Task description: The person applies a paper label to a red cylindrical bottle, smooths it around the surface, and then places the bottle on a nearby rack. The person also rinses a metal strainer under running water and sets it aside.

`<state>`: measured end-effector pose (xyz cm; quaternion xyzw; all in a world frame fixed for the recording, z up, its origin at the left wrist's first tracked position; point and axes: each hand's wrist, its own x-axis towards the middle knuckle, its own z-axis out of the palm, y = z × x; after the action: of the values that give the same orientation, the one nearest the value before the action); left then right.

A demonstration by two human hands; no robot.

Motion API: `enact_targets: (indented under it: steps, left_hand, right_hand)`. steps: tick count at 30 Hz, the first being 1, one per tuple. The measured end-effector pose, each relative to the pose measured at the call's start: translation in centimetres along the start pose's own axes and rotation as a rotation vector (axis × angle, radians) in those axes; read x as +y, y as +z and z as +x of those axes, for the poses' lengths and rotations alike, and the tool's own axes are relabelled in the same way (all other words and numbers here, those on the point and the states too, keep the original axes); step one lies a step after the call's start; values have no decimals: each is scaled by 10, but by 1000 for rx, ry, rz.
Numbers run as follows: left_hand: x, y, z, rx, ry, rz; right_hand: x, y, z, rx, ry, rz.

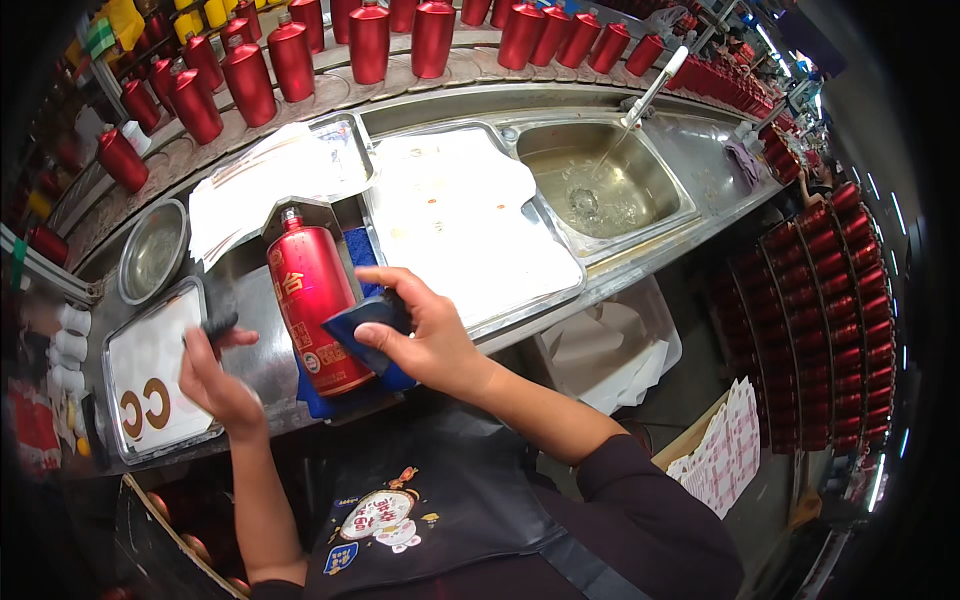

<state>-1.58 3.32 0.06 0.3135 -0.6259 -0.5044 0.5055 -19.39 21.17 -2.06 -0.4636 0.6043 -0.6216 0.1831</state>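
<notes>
A red metallic bottle [312, 300] with gold markings lies tilted in a metal cradle [322, 217], its neck pointing away from me. Blue cloth [360, 250] shows under and beside it. My right hand [440, 345] grips a flat dark-blue scraper-like piece [358, 325] between thumb and fingers, its edge over the bottle's lower right side. Whether it touches the bottle I cannot tell. To the left of the bottle, my left hand [222, 385] is raised with fingers apart, holding nothing. A black cover [220, 324] sits on one of its fingertips.
White sheets lie on a metal tray [575, 280] beside a sink [655, 185] with running tap [660, 85]. At left are a metal bowl [154, 252] and a tray [210, 432] with brown C-shaped labels. Red bottles [370, 45] line a conveyor; more bottles [820, 330] fill a rack at right.
</notes>
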Motion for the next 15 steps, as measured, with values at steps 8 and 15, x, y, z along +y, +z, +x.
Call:
enact_targets:
  steps: [8,15]
  left_hand:
    - [-12,45,79,-611,-52,558]
    - [-27,81,93,-408,-275,266]
  right_hand:
    - [-20,-29,-7,344,255,198]
    - [-29,54,-13,-139,-169,-580]
